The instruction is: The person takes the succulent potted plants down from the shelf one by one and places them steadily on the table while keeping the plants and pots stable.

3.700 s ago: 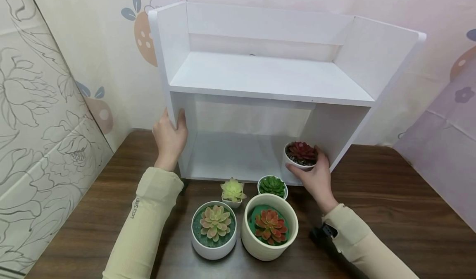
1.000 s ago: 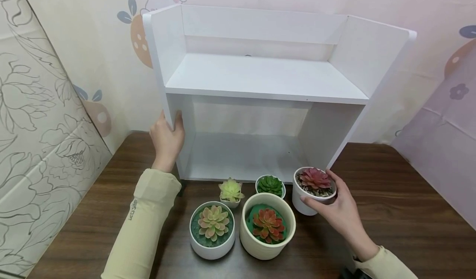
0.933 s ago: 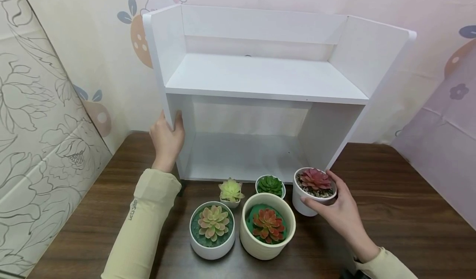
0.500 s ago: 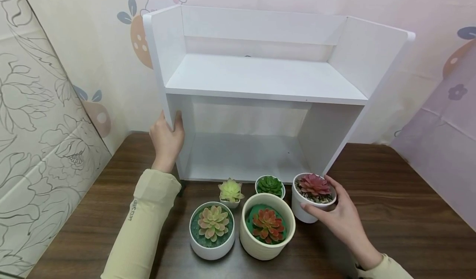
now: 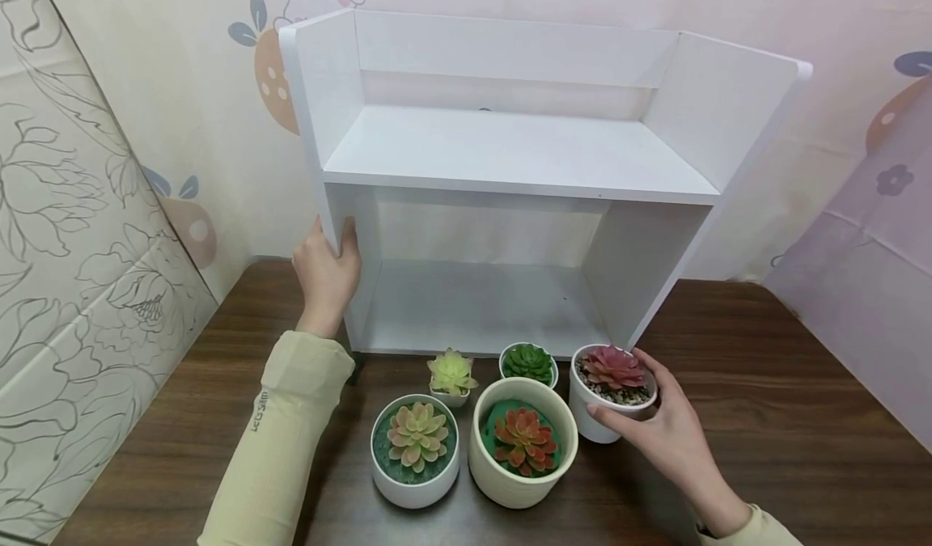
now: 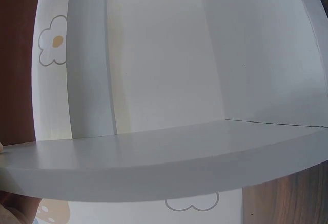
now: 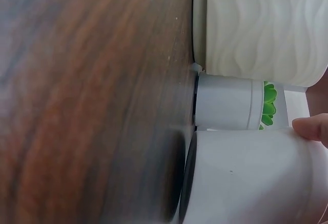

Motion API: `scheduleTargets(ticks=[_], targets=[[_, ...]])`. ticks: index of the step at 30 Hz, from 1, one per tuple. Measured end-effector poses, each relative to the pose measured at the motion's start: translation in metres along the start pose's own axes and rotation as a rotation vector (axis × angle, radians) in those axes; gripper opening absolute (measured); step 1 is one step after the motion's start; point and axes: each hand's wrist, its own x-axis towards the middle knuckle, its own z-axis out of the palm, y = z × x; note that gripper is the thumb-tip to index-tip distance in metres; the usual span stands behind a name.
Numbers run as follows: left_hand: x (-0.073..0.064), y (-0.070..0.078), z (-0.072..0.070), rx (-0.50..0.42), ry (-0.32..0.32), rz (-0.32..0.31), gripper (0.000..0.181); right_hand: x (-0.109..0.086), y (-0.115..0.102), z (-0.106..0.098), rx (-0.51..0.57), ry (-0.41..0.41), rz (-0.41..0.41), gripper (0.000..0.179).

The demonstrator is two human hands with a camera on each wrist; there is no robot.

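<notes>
In the head view my left hand [image 5: 328, 279] grips the left side panel of a white two-tier shelf [image 5: 520, 186], thumb on the panel's inner side. The right hand [image 5: 673, 425] holds a white pot with a dark pink succulent [image 5: 612, 392] by its rim, in front of the shelf's lower right corner. From the right wrist view, that white pot's base [image 7: 189, 183] is at or very near the tabletop; whether it touches, I cannot tell. Beside it stand a small potted green succulent [image 5: 529, 366] and a cream pot with a red-orange succulent [image 5: 524, 441].
A white pot with a peach-green succulent [image 5: 417, 449] and a small pale yellow-green succulent [image 5: 452, 373] stand farther left on the dark wooden table [image 5: 764, 416]. A patterned wall covering [image 5: 218, 85] rises behind the shelf.
Earlier the right hand held the pink succulent's pot at the shelf's lower right compartment; it has brought it out toward me and down beside the other pots. The left hand stays on the panel.
</notes>
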Motion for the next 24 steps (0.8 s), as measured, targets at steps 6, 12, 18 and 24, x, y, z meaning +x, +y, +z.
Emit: scheduleTargets(ticks=[6,12,18,24], targets=[[0.0007,-0.0003,0.0008,-0.003,-0.001,-0.001,0.034,-0.0002,0.0,0.0,-0.004,0.003,-0.011,0.096],[0.0004,0.0002,0.0009,0.009,-0.003,-0.002,0.034,-0.0008,0.0017,0.0006,-0.005,0.004,-0.025,0.097],[0.0005,0.0023,0.0009,0.009,-0.005,-0.003,0.035,-0.002,0.0016,-0.0006,-0.005,0.018,-0.034,0.095],[0.0011,0.0034,0.0003,0.005,-0.002,0.001,0.035,-0.0025,0.0027,-0.001,0.0,0.021,-0.047,0.095]])
